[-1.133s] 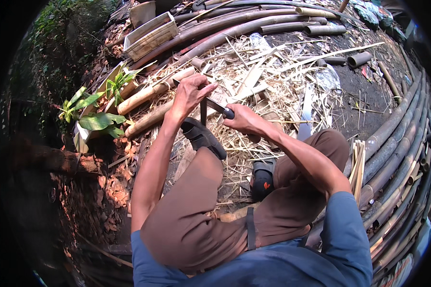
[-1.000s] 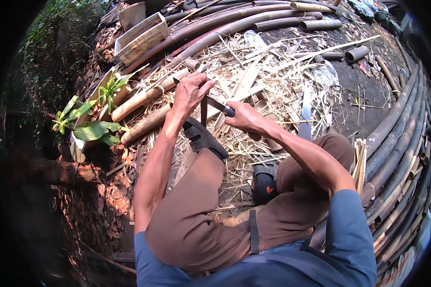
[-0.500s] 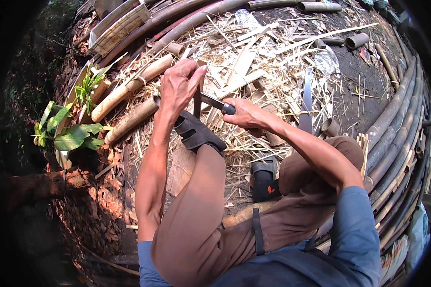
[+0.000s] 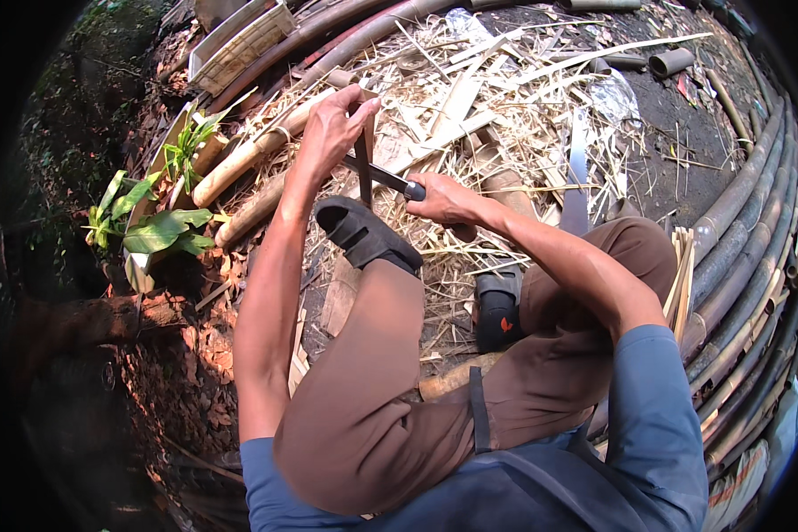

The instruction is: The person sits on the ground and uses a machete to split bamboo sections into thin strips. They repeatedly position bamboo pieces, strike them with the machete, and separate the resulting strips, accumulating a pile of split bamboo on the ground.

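Note:
My left hand (image 4: 335, 129) is raised in front of me, its fingers closed around the top of a dark, narrow strip that looks like split bamboo (image 4: 365, 168). The strip stands nearly upright, its lower end close to my black shoe (image 4: 363, 232). My right hand (image 4: 443, 199) grips a knife (image 4: 387, 177) by its dark handle. The blade points left and crosses the strip below my left hand; whether it has cut into the strip I cannot tell.
Pale bamboo shavings and slivers (image 4: 452, 115) cover the ground ahead. A long flat metal blade (image 4: 577, 173) stands beside my right knee. Bamboo poles (image 4: 745, 239) are stacked on the right. Cut bamboo lengths (image 4: 257, 160), a leafy plant (image 4: 155, 235) and a pale crate (image 4: 239, 53) are at left.
The whole view has shifted a little. My left hand sits slightly farther up and left, and more of the strip shows. The knife stays across it, with both hands keeping their grips.

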A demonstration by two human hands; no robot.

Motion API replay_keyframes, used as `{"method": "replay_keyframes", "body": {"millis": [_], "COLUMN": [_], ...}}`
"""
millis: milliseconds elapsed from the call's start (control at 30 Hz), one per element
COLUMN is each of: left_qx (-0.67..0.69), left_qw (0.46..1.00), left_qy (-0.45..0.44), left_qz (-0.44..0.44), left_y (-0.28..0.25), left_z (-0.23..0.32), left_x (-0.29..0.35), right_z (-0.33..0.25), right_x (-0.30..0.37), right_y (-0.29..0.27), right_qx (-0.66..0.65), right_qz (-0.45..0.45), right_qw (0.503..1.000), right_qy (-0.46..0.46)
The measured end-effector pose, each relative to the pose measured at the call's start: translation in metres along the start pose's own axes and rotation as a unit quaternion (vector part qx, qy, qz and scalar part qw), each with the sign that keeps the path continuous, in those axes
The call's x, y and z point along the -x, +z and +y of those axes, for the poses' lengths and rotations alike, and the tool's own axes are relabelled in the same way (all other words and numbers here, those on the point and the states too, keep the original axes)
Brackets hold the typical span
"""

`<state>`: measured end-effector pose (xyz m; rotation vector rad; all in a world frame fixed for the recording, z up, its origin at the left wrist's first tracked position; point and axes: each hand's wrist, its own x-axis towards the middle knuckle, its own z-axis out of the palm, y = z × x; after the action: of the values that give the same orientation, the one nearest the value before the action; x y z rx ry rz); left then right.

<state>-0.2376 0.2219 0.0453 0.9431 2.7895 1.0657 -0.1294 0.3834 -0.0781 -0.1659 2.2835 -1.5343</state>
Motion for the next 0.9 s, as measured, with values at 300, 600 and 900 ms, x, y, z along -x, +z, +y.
{"method": "replay_keyframes", "body": {"millis": [300, 600, 900], "left_qx": [0.097, 0.144, 0.181], "left_qw": [0.991, 0.984, 0.980], "left_qy": [-0.088, -0.102, -0.075], "left_qz": [-0.014, -0.020, 0.017], "left_y": [0.000, -0.008, -0.014], "left_z": [-0.017, -0.024, -0.037], "left_x": [0.007, 0.013, 0.030], "right_z": [0.000, 0.005, -0.041], "right_x": [0.001, 0.011, -0.001], "right_y": [0.006, 0.024, 0.022], "right_qx": [0.108, 0.051, 0.005], "right_qz": [0.073, 0.040, 0.106], "right_qw": [0.991, 0.998, 0.994], "right_qy": [-0.031, -0.010, -0.015]}}
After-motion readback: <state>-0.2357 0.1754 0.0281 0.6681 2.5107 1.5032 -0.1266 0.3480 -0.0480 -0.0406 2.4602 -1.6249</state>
